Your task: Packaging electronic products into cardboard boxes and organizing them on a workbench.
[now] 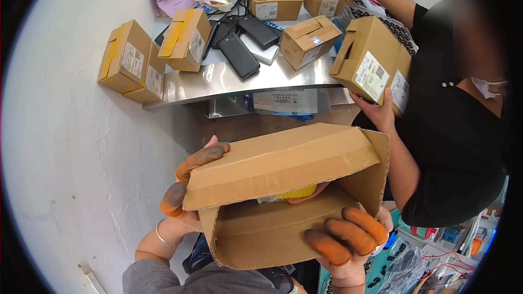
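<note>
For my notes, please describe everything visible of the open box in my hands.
The box, creased brown cardboard, is in front of you, mouth tilted your way. A flap slopes across its top. Your left hand grips its left side; your right hand curls over its lower edge. Something yellow shows inside.

The cardboard box (283, 177) partly hides a yellow item (298, 192) inside.

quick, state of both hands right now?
Left hand: closed, holding the left end of the open cardboard box.
Right hand: closed, holding the same box at its lower right edge.
</note>
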Available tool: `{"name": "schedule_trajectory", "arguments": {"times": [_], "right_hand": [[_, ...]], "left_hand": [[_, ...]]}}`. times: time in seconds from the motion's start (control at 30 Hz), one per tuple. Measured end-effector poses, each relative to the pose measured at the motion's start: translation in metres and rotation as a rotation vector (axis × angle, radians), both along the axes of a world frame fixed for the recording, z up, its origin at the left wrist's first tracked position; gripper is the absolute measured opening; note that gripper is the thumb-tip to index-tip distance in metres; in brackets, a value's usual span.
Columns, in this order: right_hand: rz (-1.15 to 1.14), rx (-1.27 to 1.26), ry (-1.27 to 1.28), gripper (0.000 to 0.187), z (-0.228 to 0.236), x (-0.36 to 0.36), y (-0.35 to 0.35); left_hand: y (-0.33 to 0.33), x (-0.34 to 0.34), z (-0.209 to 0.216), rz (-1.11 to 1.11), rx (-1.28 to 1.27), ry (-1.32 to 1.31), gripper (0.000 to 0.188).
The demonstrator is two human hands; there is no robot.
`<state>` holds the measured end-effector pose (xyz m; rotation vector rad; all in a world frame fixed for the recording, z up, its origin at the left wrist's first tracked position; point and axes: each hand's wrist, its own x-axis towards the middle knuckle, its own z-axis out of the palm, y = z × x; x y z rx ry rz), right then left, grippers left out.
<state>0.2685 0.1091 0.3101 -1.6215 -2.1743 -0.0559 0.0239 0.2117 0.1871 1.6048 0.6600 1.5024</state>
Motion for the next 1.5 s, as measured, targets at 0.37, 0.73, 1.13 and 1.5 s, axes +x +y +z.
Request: {"name": "schedule_trajectory", "arguments": {"times": [0.37, 0.73, 1.13, 1.5], "right_hand": [[-0.203, 0.082, 0.512, 0.054, -0.012, 0.032, 0.031], [0.043, -0.338, 0.284, 0.044, 0.008, 0.075, 0.077], [0.131, -0.698, 1.058, 0.043, -0.029, 0.072, 0.105], [0.362, -0.700, 0.726, 0.054, -0.068, 0.092, 0.066]], "left_hand": [[0.010, 0.009, 0.013, -0.104, -0.210, 0.157, 0.073], [0.015, 0.012, 0.029, -0.107, 0.148, 0.488, 0.043], [0.006, 0.019, 0.026, -0.075, 0.160, 0.492, 0.064], [0.005, 0.014, 0.012, -0.079, -0.038, 0.372, 0.075]]}}
